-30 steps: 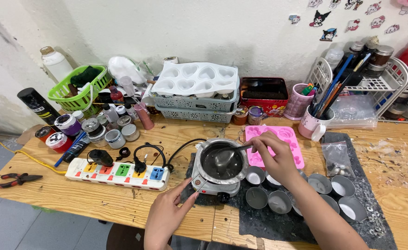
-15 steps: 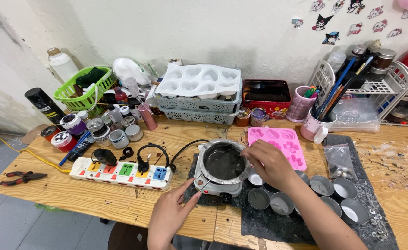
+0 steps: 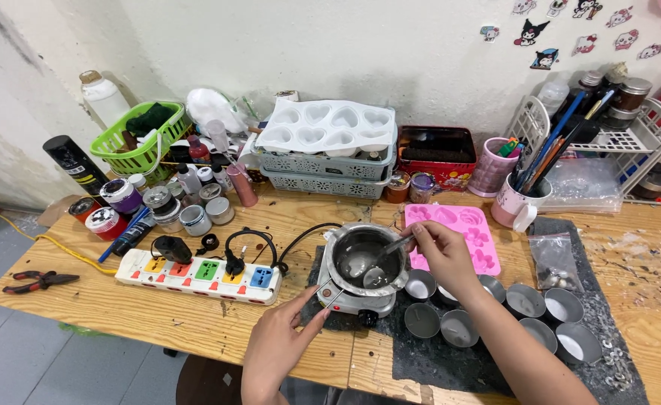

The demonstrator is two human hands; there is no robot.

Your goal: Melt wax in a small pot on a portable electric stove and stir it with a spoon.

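Note:
A small metal pot [image 3: 345, 247] of dark liquid sits on a white hot plate [image 3: 349, 302] near the middle of the wooden table. My right hand [image 3: 444, 253] holds a metal spoon [image 3: 381, 271] whose bowl dips into the pot's near right side. My left hand [image 3: 282, 341] reaches in from below, and its fingertips pinch the pot's thin wire handle [image 3: 331, 299]. Several small round metal tins [image 3: 423, 320] stand on a dark mat just right of the hot plate, under my right forearm. A pink silicone mould [image 3: 462, 229] lies behind my right hand.
A white power strip [image 3: 199, 274] with plugged cables lies left of the hot plate. Red-handled pliers [image 3: 39, 280] rest at the far left edge. Jars, a green basket [image 3: 137, 142], a white heart mould [image 3: 330, 126], a red tin [image 3: 435, 154] and a brush mug [image 3: 516, 204] line the back.
My right hand stirred: the spoon went from the pot's middle to the right rim, and now dips at the near right side. My left hand stayed on the handle.

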